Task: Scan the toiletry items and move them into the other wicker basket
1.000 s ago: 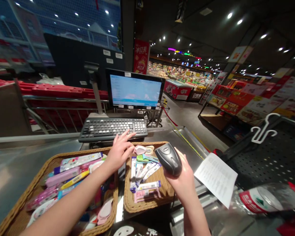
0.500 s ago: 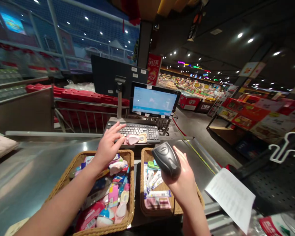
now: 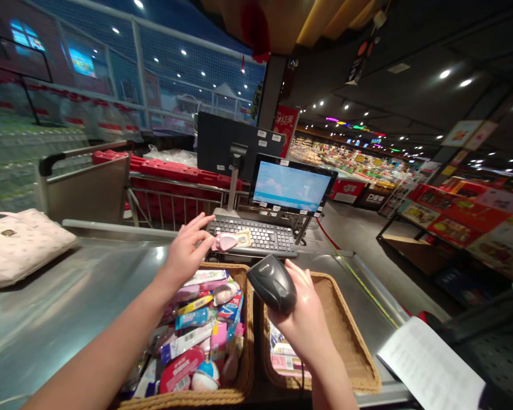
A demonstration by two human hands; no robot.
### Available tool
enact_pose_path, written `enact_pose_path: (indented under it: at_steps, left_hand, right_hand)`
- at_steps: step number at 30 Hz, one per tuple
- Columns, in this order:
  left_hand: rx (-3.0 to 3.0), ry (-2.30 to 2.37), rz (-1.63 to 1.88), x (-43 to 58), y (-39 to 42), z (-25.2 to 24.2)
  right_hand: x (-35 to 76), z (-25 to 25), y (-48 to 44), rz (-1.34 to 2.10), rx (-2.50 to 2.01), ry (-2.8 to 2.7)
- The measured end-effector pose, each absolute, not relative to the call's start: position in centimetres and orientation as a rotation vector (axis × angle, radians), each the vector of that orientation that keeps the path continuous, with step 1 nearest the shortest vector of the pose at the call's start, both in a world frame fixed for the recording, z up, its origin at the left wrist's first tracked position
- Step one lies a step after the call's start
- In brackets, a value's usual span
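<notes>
My left hand (image 3: 188, 250) holds a small pink-and-cream packaged item (image 3: 228, 242) by its left end, in front of the keyboard (image 3: 265, 234). What exactly the item is I cannot make out. A black handheld barcode scanner (image 3: 273, 285) is in the grip of my right hand (image 3: 301, 319), its head pointing toward the upper left. Below my left forearm stands a wicker basket (image 3: 248, 341) full of small colourful packages. Beside it, partly behind my right hand, is a second wicker basket (image 3: 346, 319) with several thin packets at its left end.
A monitor (image 3: 293, 183) with a lit screen and another seen from behind (image 3: 218, 142) stand behind the keyboard. On the metal counter (image 3: 98, 285) a pale bag (image 3: 25, 245) lies at left. Printed paper (image 3: 431, 364) lies at right, near a dark perforated panel.
The view has swung left, showing more of the pale bag. Relative to the keyboard, my left hand and the pink item have shifted left. The scanner has moved left toward the item.
</notes>
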State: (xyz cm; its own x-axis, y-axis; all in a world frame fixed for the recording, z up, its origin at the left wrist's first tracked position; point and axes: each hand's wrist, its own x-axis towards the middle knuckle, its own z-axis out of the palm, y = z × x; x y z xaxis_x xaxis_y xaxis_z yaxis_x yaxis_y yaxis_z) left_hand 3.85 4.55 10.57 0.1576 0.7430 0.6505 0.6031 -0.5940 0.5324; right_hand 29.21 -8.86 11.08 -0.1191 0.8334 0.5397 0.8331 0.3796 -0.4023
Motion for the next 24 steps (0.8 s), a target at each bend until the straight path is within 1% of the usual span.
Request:
enact_pose_path:
  at_steps: [16,24]
  left_hand:
    - [2.255,1.378,1.416,2.1,3.8,10.9]
    - [2.261,1.381,1.368,1.5,3.8,9.6]
  right_hand:
    - [27.4,11.5,-9.1,0.078,-1.404,-1.943]
    - [27.8,11.0,-9.3,0.085,-1.419,-1.936]
